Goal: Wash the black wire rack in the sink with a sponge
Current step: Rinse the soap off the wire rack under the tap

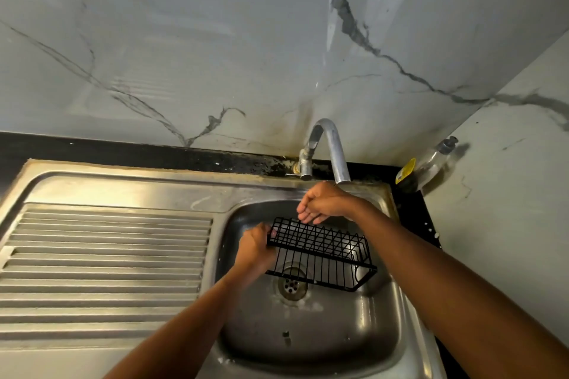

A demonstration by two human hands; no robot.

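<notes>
The black wire rack hangs tilted over the steel sink basin, above the drain. My left hand grips its left end, fingers curled round the wires. My right hand hovers over the rack's far upper edge, just below the tap spout, its fingers loosely bent and holding nothing. No sponge is in view.
A ribbed steel draining board lies left of the basin. A clear soap bottle and a yellow item stand in the back right corner against the marble wall. A black counter strip runs right of the sink.
</notes>
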